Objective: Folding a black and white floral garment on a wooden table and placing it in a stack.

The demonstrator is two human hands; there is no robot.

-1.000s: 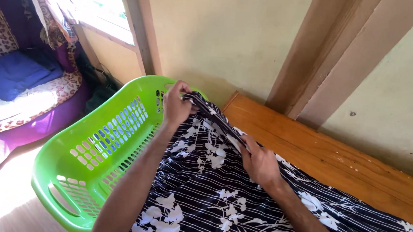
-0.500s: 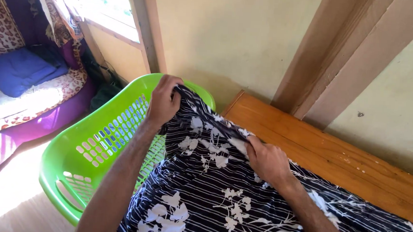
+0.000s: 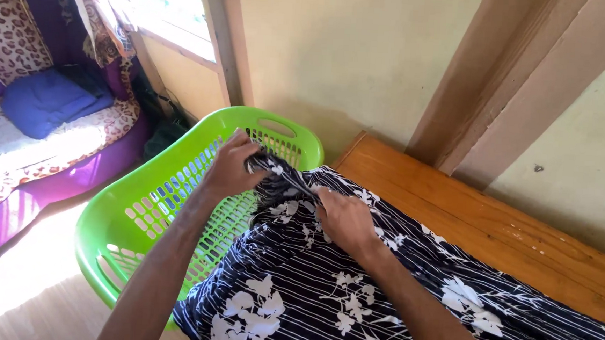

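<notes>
A dark navy cloth (image 3: 323, 290) with thin white stripes and white flowers lies spread over a wooden surface and hangs across the near side of a green laundry basket (image 3: 139, 212). My left hand (image 3: 233, 166) pinches a bunched edge of the cloth over the basket's inside. My right hand (image 3: 345, 218) grips the same edge a short way to the right, knuckles up. A taut fold of cloth runs between the two hands.
The wooden bench top (image 3: 495, 231) runs along a yellow wall to the right. A leopard-print and purple sofa (image 3: 31, 146) with a blue cushion (image 3: 44, 102) stands at the left, under a bright window. Pale floor shows below the basket.
Both hands have moved down and closer together, and the lifted edge of the cloth has dropped from above the basket rim to lower over the basket. The view has shifted slightly right.
</notes>
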